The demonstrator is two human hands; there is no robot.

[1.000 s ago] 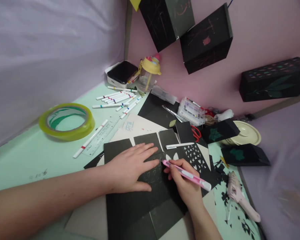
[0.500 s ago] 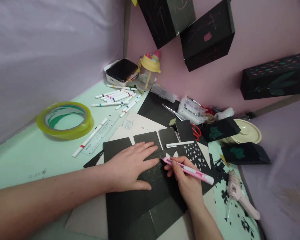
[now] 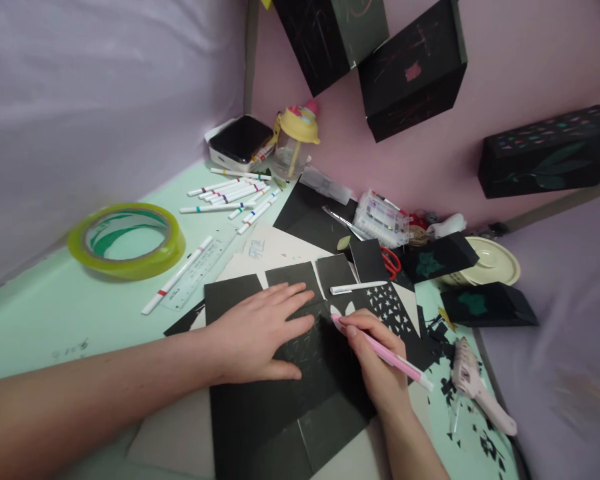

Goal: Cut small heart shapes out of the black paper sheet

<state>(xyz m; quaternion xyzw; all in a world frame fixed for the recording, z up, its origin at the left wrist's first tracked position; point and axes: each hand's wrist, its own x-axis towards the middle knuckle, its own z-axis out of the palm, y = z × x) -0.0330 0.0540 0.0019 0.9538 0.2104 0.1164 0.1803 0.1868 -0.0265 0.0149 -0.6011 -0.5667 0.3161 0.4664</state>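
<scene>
Stretching across the pale green surface (image 3: 110,320), a large black card (image 3: 260,427) lies flat over paler sheets, reaching from close in front of the person to beyond both hands. The left hand (image 3: 260,333) grasps nothing; it is laid palm down on the card with fingers fanned, its fingertips pointing to the right and its thumb set apart, nearer the person. The right hand (image 3: 380,353) comes in from the other side, fingers and thumb pinched round a pink pen-shaped tool (image 3: 390,357).

That tool's long axis runs on a slant: the working end is towards the left hand and farther from the person, the pale butt out to the right and nearer. The working end is just right of the left fingertips, with a narrow strip of card between; whether its point touches the card cannot be told. Beyond the right hand, a white pen (image 3: 359,288) lies crosswise on the card. Smallest are the faint marks (image 3: 303,347), left of the working end, between the left forefinger and thumb, so the left hand is nearer them.
</scene>
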